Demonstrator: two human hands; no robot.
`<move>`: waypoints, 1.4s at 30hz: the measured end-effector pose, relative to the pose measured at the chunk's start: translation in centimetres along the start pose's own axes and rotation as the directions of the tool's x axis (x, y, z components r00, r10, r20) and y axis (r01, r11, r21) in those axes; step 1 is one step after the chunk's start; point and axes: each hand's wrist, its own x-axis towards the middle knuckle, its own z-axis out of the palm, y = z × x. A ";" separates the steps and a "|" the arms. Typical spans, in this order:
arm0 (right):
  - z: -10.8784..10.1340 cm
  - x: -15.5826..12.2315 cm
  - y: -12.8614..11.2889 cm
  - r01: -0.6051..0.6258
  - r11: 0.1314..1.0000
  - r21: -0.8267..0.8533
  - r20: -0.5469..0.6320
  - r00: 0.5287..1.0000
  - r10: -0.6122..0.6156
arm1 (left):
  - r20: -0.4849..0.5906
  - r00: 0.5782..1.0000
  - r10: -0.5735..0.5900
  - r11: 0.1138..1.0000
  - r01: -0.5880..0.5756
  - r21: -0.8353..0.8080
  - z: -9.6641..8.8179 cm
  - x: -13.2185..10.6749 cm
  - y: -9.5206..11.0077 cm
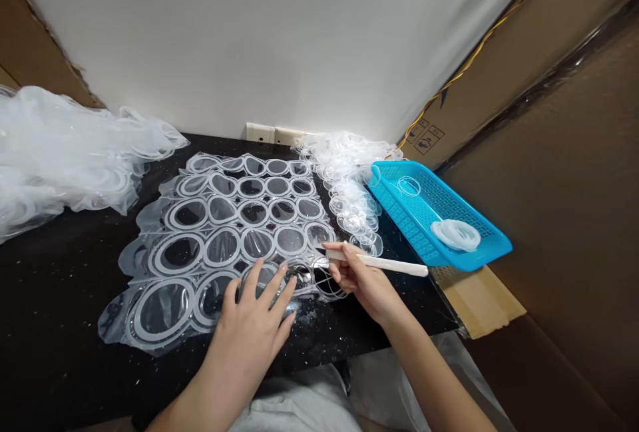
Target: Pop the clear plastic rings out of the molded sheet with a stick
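- Plastic sheet (222,247): one, clear and glossy, lying on the black tabletop (54,332) in front of the person; cut in rows of large circles, five rows deep, each circle bordered by a frosted whitish band. Outer edge scalloped; left margin slightly raised and wavy. Dark tabletop shows through the circle centres; bright reflections in several. At the near right corner, thin looping outlines and crumpled shine, partly covered by the hands.
- Left hand (252,319): bare, palm down, fingers spread, gripping nothing; laid over the near edge of the sheet.
- Right hand (360,279): bare, fingers pinched around a white stick-like tool (394,264); at the sheet's right edge, the tool's rear end pointing right, towards the basket.
- Blue basket (466,202): plastic, openwork walls, to the right of the sheet; holds a small pile of whitish rings (456,235) at its near end and one thin clear ring (399,184) at the far end.
- Clear round pieces (347,159): a loose heap between sheet and basket, reaching back to the wall (239,46).
- Translucent sheets (64,159): a bulky, rumpled stack at far left.
- Cardboard box (564,126): brown, at right; bears dark printed handling symbols (426,139) in square frames, with small characters too tiny to read.
- Socket plates (260,133): off-white, low on the wall behind the sheet.
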 end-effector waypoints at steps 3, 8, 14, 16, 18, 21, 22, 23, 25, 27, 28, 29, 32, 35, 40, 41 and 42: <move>-0.4 0.1 0.0 0.034 0.992 0.124 -0.120 0.993 -0.019 | 0.005 1.000 -0.020 1.000 0.020 0.006 0.0 -0.3 0.0; -0.9 0.0 0.1 0.102 0.981 0.165 -0.224 0.972 -0.063 | -0.022 0.999 0.027 0.999 -0.026 0.025 0.4 -0.5 -0.7; -0.7 -0.9 0.4 0.143 0.933 -0.331 0.023 0.989 -0.144 | -0.113 0.986 0.120 0.993 -0.118 0.021 -0.1 -1.4 -1.1; -0.9 -1.1 0.4 0.187 0.878 -0.441 0.040 0.981 -0.189 | -0.162 0.980 0.119 0.992 -0.123 -0.018 -0.6 -2.3 -0.9; -1.2 -1.3 0.1 0.201 0.848 -0.491 -0.020 0.970 -0.242 | -0.171 0.974 0.150 0.987 -0.157 -0.030 -1.1 -3.6 -0.9; -1.2 -1.6 -0.6 0.201 0.832 -0.518 -0.128 0.943 -0.308 | -0.135 0.962 0.238 0.971 -0.239 0.012 -1.3 -5.2 -1.2; -0.9 -1.6 -0.9 0.209 0.820 -0.532 -0.124 0.939 -0.320 | -0.132 0.962 0.239 0.971 -0.238 0.022 -1.3 -5.6 -1.3; -0.5 -1.7 -1.1 0.228 0.801 -0.554 -0.087 0.941 -0.328 | -0.136 0.963 0.231 0.973 -0.230 0.028 -1.3 -5.8 -1.5; 0.7 -1.7 -1.5 0.296 0.734 -0.611 0.072 0.944 -0.321 | -0.137 0.965 0.222 0.975 -0.220 0.027 -1.1 -6.0 -1.7; 2.0 -1.4 -1.6 0.383 0.648 -0.659 0.269 0.924 -0.272 | -0.142 0.970 0.199 0.980 -0.200 0.006 -0.9 -6.0 -1.6; 2.6 -1.2 -1.6 0.426 0.612 -0.666 0.359 0.902 -0.239 | -0.142 0.974 0.174 0.984 -0.177 -0.013 -0.8 -6.0 -1.4; 3.1 -0.9 -1.5 0.464 0.590 -0.661 0.436 0.877 -0.201 | -0.140 0.981 0.137 0.989 -0.143 -0.033 -0.7 -6.1 -1.2; 4.0 -0.2 -1.2 0.523 0.582 -0.623 0.576 0.810 -0.111 | -0.114 0.992 0.060 0.996 -0.067 -0.059 -0.4 -6.5 -0.6; 4.2 0.3 -1.0 0.502 0.581 -0.641 0.579 0.813 -0.065 | -0.113 0.993 0.041 0.998 -0.045 -0.035 -0.3 -6.8 -0.4; 4.3 0.4 -0.8 0.474 0.600 -0.644 0.571 0.820 -0.034 | -0.106 0.981 0.165 0.986 -0.160 0.055 -0.6 -6.7 -1.0; 4.3 0.5 -0.8 0.485 0.587 -0.649 0.578 0.815 -0.035 | -0.105 0.979 0.177 0.983 -0.171 0.063 -0.7 -6.6 -1.1; 4.4 0.5 -0.7 0.501 0.567 -0.654 0.586 0.809 -0.039 | -0.114 0.980 0.165 0.985 -0.158 0.063 -0.7 -6.6 -1.2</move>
